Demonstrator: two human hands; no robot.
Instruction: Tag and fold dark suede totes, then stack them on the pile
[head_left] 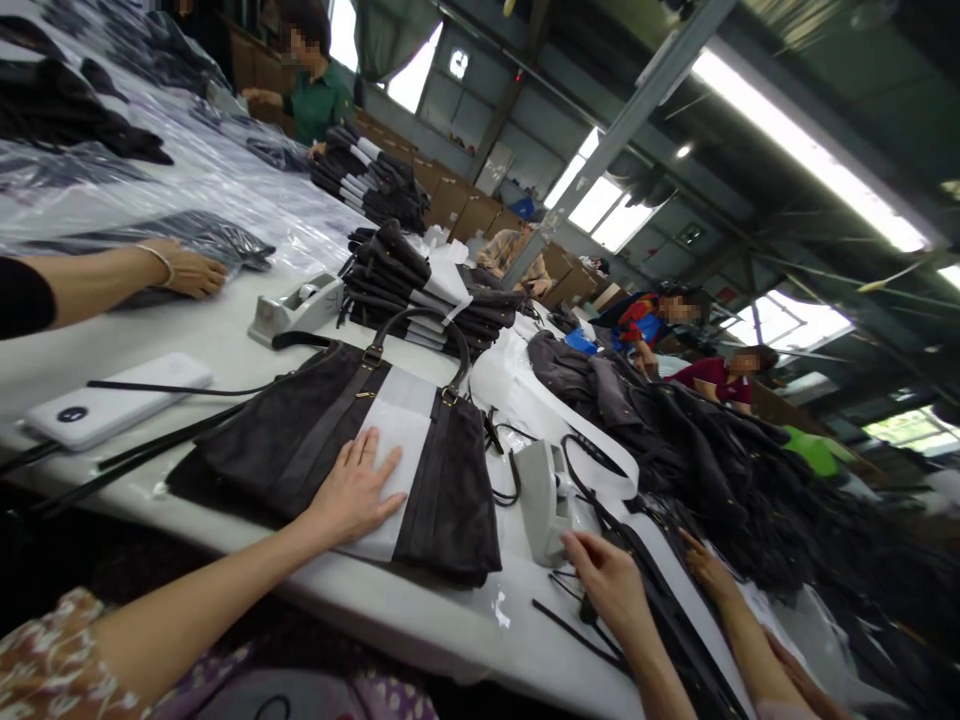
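A dark handbag (300,440) with two looped handles lies flat on the white table before me, a white paper band (409,405) wrapped around its middle. My left hand (358,495) presses on the band with its fingers spread, holding nothing. To the bag's right stands a grey tape dispenser (541,500). At its near end is my right hand (611,585), thumb and fingers pinched together. Whatever lies between those fingertips is too small to make out.
A co-worker's hand (709,570) is close on the right, and another person's hand (187,272) rests on plastic-wrapped goods at left. Behind the bag are a stack of dark bags (405,280) and a second dispenser (296,305). A white power bank (120,400) lies left.
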